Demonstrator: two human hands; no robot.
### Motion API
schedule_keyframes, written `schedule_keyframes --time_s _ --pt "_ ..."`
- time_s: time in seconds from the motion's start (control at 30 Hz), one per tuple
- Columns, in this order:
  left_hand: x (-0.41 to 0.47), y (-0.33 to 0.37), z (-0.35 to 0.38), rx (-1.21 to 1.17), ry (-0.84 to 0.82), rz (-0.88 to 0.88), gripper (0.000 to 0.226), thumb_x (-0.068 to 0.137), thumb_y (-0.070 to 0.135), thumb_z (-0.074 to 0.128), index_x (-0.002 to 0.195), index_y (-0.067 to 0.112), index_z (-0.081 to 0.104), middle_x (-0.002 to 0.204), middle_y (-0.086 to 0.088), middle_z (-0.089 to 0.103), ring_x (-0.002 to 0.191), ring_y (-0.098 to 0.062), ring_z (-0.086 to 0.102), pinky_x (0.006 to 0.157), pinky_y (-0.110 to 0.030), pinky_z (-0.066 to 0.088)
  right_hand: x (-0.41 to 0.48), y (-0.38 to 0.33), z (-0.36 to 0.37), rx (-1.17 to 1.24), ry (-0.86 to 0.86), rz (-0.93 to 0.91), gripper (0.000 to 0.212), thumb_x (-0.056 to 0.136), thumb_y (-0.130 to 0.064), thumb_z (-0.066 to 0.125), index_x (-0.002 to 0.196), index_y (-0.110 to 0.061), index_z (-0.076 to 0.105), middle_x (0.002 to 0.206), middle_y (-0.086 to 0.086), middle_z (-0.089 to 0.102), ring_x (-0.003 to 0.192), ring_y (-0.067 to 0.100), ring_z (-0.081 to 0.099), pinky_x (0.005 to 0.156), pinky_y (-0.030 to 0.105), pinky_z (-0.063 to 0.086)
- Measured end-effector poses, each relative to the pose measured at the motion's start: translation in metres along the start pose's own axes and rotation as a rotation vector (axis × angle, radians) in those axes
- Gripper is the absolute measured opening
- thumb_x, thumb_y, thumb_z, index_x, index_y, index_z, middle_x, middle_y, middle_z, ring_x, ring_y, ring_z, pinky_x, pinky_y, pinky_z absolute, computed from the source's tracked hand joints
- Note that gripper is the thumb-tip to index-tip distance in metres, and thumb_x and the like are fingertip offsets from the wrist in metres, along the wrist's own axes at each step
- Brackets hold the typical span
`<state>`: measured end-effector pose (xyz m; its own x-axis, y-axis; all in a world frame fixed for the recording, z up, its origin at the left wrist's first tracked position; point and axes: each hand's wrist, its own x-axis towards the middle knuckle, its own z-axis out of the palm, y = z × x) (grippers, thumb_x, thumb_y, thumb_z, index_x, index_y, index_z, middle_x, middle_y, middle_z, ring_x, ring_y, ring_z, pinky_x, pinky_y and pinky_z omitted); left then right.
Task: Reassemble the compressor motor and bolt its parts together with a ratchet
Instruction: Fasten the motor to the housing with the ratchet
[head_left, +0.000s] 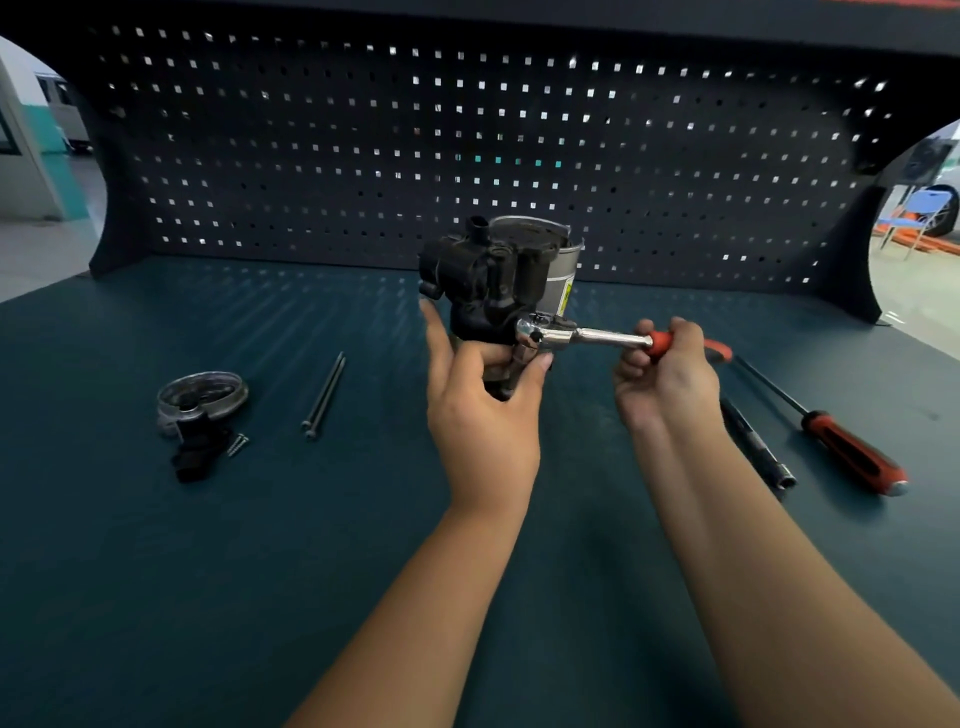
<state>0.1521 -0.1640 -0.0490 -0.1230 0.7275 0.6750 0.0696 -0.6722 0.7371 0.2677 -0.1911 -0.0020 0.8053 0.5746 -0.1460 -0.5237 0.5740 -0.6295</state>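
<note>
Two bare arms (415, 597) are seen closest, stretched out over the dark green table (182, 597). The compressor motor (488, 280) is held up in the middle, in front of the pegboard (363, 156). It is gripped from below by the left hand (483, 415). The fingers are stretched up the motor's left side and the thumb is curled round its lower right side. A black lumpy part is seen at the front of the motor, and a silver can with a yellow label at the back.

The ratchet (587, 338) is held just right of the motor by the right hand (667, 376), whose fingers are curled tight round the orange handle. The shiny head of the ratchet is set against the lower right of the motor, just above the left thumb. Whether a bolt is caught under it cannot be told.

Left of the motor, two long thin bolts (324, 397) are laid side by side on the table. Farther left, a round silver cover (202, 397) is laid flat. A small black part (195, 452) is touching its near edge, and two short screws (238, 445) are just beside that part. Right of the motor, past the right hand, a dark metal rod (758, 447) and a screwdriver (852, 452) with a red and black handle are laid near each other but apart.
</note>
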Motion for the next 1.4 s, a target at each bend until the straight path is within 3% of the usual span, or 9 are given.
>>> schedule_keyframes --time_s 0.17,0.3,0.43,0.5,0.67,0.87,1.03,1.23,1.4 --pt "-0.001 0.005 0.001 0.011 -0.011 0.025 0.021 0.071 0.013 0.081 0.076 0.004 0.063 0.152 -0.016 0.026 0.098 0.028 0.044 0.073 0.000 0.038 -0.052 0.000 -0.033 0.128 -0.003 -0.106 0.028 0.096 -0.019 0.055 0.069 -0.010 0.055 0.062 0.004 0.069 0.045 0.009 0.059 0.046 0.016 0.047" --pt "-0.001 0.011 0.002 0.013 -0.046 -0.003 0.024 0.071 0.014 0.080 0.082 0.002 0.063 0.154 -0.013 0.022 0.111 -0.025 0.061 0.082 -0.035 0.050 -0.094 -0.001 -0.043 0.173 -0.030 -0.150 0.051 0.092 -0.014 0.060 0.040 -0.013 0.064 0.069 0.005 0.069 0.063 0.016 0.068 0.060 0.020 0.054" --pt "0.000 0.009 0.003 0.028 -0.061 0.010 0.024 0.072 0.016 0.080 0.081 0.002 0.062 0.155 -0.014 0.019 0.118 -0.032 0.056 0.084 -0.045 0.050 -0.133 0.008 -0.041 0.256 -0.058 -0.197 0.027 0.089 -0.003 0.054 0.062 -0.007 0.057 0.069 0.007 0.064 0.073 0.020 0.071 0.070 0.028 0.057" --pt "0.000 0.007 0.006 0.026 -0.062 0.022 0.023 0.074 0.019 0.079 0.080 0.004 0.063 0.156 -0.012 0.017 0.121 -0.033 0.054 0.085 -0.046 0.050 -0.151 0.019 -0.039 0.280 -0.108 -0.212 0.008 0.081 0.000 0.055 0.079 -0.006 0.052 0.084 0.012 0.066 0.083 0.026 0.072 0.076 0.030 0.057" --pt "0.000 0.006 0.011 0.016 -0.036 -0.032 0.020 0.076 0.020 0.078 0.080 0.007 0.062 0.152 0.014 0.009 0.117 -0.032 0.056 0.087 -0.047 0.048 -0.171 0.042 -0.032 0.274 -0.095 -0.245 0.017 0.072 -0.006 0.052 0.086 -0.004 0.061 0.093 0.016 0.068 0.096 0.035 0.069 0.077 0.030 0.057" --pt "0.000 0.004 0.008 0.038 -0.039 0.029 0.015 0.080 0.012 0.071 0.078 -0.001 0.064 0.154 -0.014 0.023 0.116 -0.037 0.056 0.086 -0.050 0.048 -0.146 0.030 -0.039 0.122 -0.102 -0.353 0.011 0.085 -0.002 0.053 0.078 -0.004 0.061 0.088 0.011 0.071 0.080 0.031 0.072 0.068 0.028 0.057" --pt "0.003 0.003 0.002 0.050 -0.048 0.009 0.012 0.079 0.007 0.072 0.084 -0.003 0.069 0.149 -0.016 0.033 0.117 -0.037 0.056 0.089 -0.049 0.048 -0.083 -0.011 -0.030 0.059 -0.214 -0.148 0.029 0.092 -0.011 0.039 0.067 -0.014 0.054 0.078 0.007 0.072 0.039 0.012 0.051 0.041 0.014 0.040" --pt "0.002 0.002 0.002 0.077 -0.060 0.003 0.020 0.076 0.015 0.077 0.091 0.003 0.072 0.148 -0.012 0.037 0.118 -0.035 0.055 0.091 -0.048 0.048 -0.008 -0.029 0.000 -0.043 -0.318 0.134 0.025 0.092 -0.018 0.035 0.068 -0.016 0.041 0.052 -0.002 0.052 0.031 0.008 0.034 0.032 0.015 0.027" --pt "0.001 0.001 0.004 0.074 -0.062 -0.002 0.023 0.074 0.020 0.079 0.087 0.005 0.066 0.149 -0.012 0.035 0.114 -0.035 0.057 0.087 -0.049 0.050 -0.011 -0.017 -0.018 0.090 -0.279 0.126 0.021 0.092 -0.016 0.036 0.072 -0.016 0.041 0.053 -0.002 0.053 0.034 0.007 0.041 0.034 0.013 0.033"
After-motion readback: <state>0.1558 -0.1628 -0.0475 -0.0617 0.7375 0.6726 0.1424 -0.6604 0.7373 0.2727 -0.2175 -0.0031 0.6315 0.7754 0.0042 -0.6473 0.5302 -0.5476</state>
